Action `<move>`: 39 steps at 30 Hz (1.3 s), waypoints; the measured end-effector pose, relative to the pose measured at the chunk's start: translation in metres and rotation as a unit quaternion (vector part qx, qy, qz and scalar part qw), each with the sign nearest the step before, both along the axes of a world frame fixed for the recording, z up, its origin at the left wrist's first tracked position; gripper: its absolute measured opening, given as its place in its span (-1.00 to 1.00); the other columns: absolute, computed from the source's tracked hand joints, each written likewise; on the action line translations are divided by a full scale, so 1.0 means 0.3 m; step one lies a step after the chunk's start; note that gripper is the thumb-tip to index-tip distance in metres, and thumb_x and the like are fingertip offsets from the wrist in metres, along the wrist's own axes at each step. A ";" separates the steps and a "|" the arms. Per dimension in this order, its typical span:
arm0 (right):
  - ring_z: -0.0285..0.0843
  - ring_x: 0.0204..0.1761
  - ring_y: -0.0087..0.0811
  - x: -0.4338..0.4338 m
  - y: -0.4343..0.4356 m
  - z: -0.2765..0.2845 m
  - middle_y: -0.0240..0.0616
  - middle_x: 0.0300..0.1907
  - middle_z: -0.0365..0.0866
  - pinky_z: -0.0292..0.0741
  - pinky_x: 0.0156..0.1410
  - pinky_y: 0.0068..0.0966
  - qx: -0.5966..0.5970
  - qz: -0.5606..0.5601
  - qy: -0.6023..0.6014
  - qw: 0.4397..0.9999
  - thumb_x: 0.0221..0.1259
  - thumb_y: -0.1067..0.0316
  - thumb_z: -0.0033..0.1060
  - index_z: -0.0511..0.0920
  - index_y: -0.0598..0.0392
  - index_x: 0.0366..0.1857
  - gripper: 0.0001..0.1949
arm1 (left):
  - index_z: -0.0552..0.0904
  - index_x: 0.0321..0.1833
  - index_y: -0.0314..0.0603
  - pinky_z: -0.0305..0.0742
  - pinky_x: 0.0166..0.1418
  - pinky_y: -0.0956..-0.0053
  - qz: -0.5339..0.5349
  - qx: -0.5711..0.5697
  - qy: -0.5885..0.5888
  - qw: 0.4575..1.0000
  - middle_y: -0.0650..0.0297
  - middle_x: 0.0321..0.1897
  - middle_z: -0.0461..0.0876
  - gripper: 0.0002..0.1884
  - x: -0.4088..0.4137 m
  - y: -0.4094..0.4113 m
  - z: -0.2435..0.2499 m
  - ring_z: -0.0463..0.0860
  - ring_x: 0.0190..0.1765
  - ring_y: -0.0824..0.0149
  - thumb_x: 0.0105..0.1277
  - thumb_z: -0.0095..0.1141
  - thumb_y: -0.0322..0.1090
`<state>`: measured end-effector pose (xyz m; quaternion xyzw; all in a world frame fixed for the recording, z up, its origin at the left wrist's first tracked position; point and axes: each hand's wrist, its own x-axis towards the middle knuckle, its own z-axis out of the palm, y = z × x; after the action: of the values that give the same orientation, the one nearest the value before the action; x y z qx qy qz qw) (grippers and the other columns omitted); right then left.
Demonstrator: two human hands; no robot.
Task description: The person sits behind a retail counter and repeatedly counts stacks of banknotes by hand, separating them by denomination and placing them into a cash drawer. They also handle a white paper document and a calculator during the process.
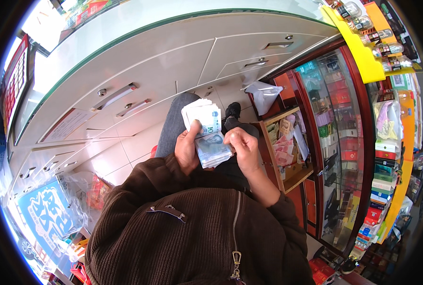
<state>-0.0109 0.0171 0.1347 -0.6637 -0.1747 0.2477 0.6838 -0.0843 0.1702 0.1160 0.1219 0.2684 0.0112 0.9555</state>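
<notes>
A folded stack of banknotes (214, 151) is held low in front of my body, its pale upper half fanned at the edge and its blue lower half facing up. My left hand (187, 151) grips the stack from the left, with the thumb pressed across the fold. At the right edge of the notes, my right hand (244, 146) has curled fingers pinched at a corner; its thumb tip is partly hidden. To the right stands a pulled-out wooden drawer (297, 181) with loose red and other banknotes (284, 153) and papers in it.
A white counter with a glass top (183, 46) and locked drawers runs ahead of me. On the right stands a glass-fronted cabinet (354, 149) of boxed goods, with a yellow bottle rack (366, 60) above it. A white plastic bag (265, 96) hangs beyond the drawer. A calculator (15, 83) is far left.
</notes>
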 end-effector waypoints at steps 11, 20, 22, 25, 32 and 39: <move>0.32 -0.58 -0.69 0.073 -0.041 0.040 -0.44 -0.52 0.55 0.13 -0.54 -0.72 -0.078 0.083 0.315 0.942 0.24 -0.47 -0.39 0.59 0.16 -0.24 -0.22 | 0.63 -0.08 -0.20 0.51 0.12 0.38 -0.061 0.609 -0.177 0.771 0.20 -0.12 0.66 -0.61 -0.019 0.023 -0.015 0.63 -0.01 0.29 0.01 0.21 -0.72; 0.53 -0.19 -0.62 0.034 0.010 0.011 -0.37 -0.17 0.59 0.49 -0.05 -0.62 0.070 0.027 0.255 0.964 0.21 0.38 0.24 0.48 0.21 -0.03 -0.71 | 0.25 0.42 -0.16 0.28 0.30 0.55 0.045 0.466 -0.090 0.879 0.17 0.24 0.42 -0.21 0.013 0.008 0.029 0.37 0.27 0.34 0.04 -0.08 -0.85; 0.51 -0.22 -0.64 0.049 0.008 0.028 -0.37 -0.19 0.59 0.49 -0.08 -0.62 0.082 -0.021 0.206 0.975 0.23 0.40 0.22 0.48 0.20 -0.04 -0.74 | 0.19 0.42 -0.22 0.41 0.17 0.55 -0.049 0.419 -0.066 0.904 0.17 0.21 0.43 -0.25 0.009 0.049 -0.020 0.49 0.13 0.34 0.08 -0.11 -0.81; 0.50 -0.23 -0.66 0.045 0.009 0.013 -0.38 -0.20 0.58 0.49 -0.09 -0.63 0.068 -0.035 0.169 0.983 0.24 0.41 0.20 0.48 0.21 -0.05 -0.75 | 0.32 0.29 -0.33 0.48 0.09 0.49 -0.115 0.280 -0.106 0.947 0.12 0.03 0.55 -0.50 0.002 0.066 -0.114 0.56 0.03 0.29 0.24 -0.08 -0.59; 0.53 -0.17 -0.52 -0.045 0.050 -0.022 -0.17 -0.22 0.58 0.49 -0.05 -0.54 -0.109 0.036 -0.028 0.993 0.22 0.41 0.19 0.42 0.26 -0.03 -0.71 | 0.49 0.04 -0.41 0.55 -0.10 0.45 -0.126 0.192 -0.050 0.972 0.19 -0.17 0.61 -0.62 -0.022 -0.016 -0.050 0.61 -0.21 0.40 0.41 0.04 -0.16; 0.61 -0.17 -0.31 0.091 -0.068 0.088 -0.08 0.06 0.50 0.58 -0.15 -0.49 -0.175 0.026 -0.246 0.953 0.23 0.60 -0.05 0.25 0.14 0.22 -0.55 | 0.60 -0.15 -0.41 0.51 -0.30 0.55 -0.191 0.339 0.045 0.920 0.26 -0.38 0.65 -0.71 -0.001 0.039 -0.011 0.59 -0.41 0.48 0.37 0.10 -0.23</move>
<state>0.0164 -0.0035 0.1610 -0.8087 -0.3084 0.1209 0.4861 -0.0846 0.1819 0.1127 0.4877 0.2633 -0.0869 0.8278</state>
